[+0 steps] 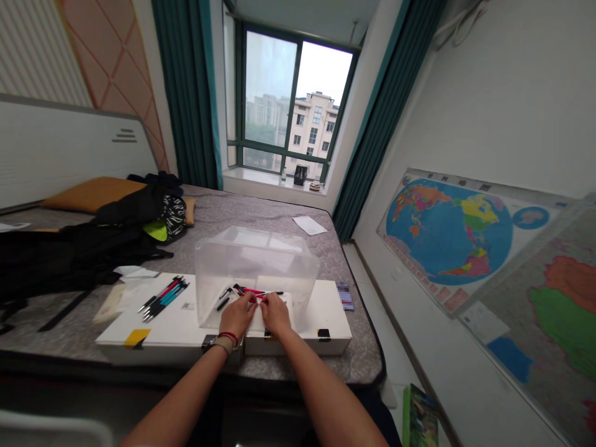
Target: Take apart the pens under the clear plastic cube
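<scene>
My left hand and my right hand sit close together on a white box lid. Their fingertips pinch a red-and-black pen. Both hands reach in beneath the near edge of a clear plastic bin, which stands over the fingertips and several loose dark pens. Left of the bin, a bundle of several pink, blue and black pens lies on a second white box. My left wrist wears a watch and a red cord.
The boxes rest on a grey mattress, with a black bag to the left and a loose paper sheet behind. A small blurred card lies beside the right box. A wall with maps runs along the right.
</scene>
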A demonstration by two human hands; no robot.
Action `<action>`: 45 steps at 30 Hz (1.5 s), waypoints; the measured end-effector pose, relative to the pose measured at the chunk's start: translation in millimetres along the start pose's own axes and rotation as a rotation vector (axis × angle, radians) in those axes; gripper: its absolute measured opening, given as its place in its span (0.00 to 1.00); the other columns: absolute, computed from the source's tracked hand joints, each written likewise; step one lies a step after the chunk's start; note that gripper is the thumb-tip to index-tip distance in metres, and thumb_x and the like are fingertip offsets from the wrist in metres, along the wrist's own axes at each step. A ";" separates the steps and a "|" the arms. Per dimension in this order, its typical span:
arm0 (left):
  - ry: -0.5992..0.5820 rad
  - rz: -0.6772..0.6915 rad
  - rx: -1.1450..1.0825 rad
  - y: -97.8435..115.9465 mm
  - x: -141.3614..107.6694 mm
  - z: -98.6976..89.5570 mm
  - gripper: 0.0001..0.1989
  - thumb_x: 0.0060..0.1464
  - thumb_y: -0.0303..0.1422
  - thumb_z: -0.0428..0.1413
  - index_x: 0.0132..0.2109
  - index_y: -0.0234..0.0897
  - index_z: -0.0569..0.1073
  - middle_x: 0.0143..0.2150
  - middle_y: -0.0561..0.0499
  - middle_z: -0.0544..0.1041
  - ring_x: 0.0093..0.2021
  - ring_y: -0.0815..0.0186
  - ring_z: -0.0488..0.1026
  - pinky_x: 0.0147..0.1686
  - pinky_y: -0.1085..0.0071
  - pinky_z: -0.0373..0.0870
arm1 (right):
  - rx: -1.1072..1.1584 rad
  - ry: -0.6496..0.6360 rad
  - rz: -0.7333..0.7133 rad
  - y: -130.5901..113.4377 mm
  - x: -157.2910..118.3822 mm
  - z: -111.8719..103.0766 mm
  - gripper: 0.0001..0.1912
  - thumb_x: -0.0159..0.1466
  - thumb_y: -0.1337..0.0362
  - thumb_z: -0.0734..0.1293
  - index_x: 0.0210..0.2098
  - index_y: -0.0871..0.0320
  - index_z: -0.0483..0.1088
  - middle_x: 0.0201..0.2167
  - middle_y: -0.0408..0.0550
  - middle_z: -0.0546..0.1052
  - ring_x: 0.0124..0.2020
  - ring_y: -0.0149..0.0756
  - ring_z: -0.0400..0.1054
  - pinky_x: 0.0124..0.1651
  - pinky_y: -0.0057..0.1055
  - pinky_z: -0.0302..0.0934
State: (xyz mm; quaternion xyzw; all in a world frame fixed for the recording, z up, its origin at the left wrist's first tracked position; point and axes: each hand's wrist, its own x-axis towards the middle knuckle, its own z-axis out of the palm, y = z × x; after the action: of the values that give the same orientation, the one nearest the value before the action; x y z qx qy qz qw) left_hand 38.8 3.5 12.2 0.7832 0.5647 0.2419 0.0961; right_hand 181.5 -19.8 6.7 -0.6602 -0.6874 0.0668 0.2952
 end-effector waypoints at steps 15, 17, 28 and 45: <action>-0.023 -0.009 -0.011 2.1 -1.3 -3.2 0.08 0.60 0.39 0.49 0.42 0.45 0.70 0.36 0.54 0.78 0.35 0.63 0.74 0.30 0.72 0.57 | 0.017 0.009 0.008 3.1 1.7 4.4 0.07 0.64 0.67 0.62 0.37 0.54 0.72 0.39 0.47 0.71 0.38 0.36 0.67 0.41 0.29 0.57; -0.005 -0.022 0.005 3.1 -1.6 -2.5 0.08 0.60 0.38 0.48 0.42 0.44 0.70 0.36 0.53 0.78 0.35 0.64 0.74 0.30 0.72 0.57 | 0.019 0.027 0.018 3.5 1.8 5.5 0.08 0.64 0.69 0.61 0.37 0.55 0.71 0.38 0.47 0.71 0.38 0.36 0.67 0.41 0.29 0.57; 0.058 -0.058 -0.025 7.8 -3.1 -5.9 0.10 0.62 0.38 0.47 0.45 0.42 0.69 0.40 0.51 0.78 0.39 0.63 0.74 0.32 0.73 0.60 | 0.217 0.220 0.134 6.9 4.4 1.9 0.10 0.63 0.70 0.57 0.36 0.58 0.70 0.34 0.50 0.73 0.38 0.38 0.67 0.44 0.31 0.58; 0.118 -0.098 -0.111 11.4 -4.3 -10.6 0.18 0.65 0.38 0.41 0.56 0.38 0.65 0.42 0.46 0.78 0.39 0.62 0.76 0.36 0.71 0.64 | 0.260 0.231 0.129 4.7 2.5 -1.5 0.10 0.62 0.69 0.57 0.34 0.58 0.69 0.28 0.46 0.74 0.31 0.36 0.67 0.36 0.28 0.56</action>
State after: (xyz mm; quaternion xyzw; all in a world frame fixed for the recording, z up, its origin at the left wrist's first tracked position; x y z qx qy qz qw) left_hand 42.1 -5.7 25.0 0.7323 0.5930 0.3136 0.1174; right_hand 186.4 -17.3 6.5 -0.6626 -0.5907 0.0978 0.4499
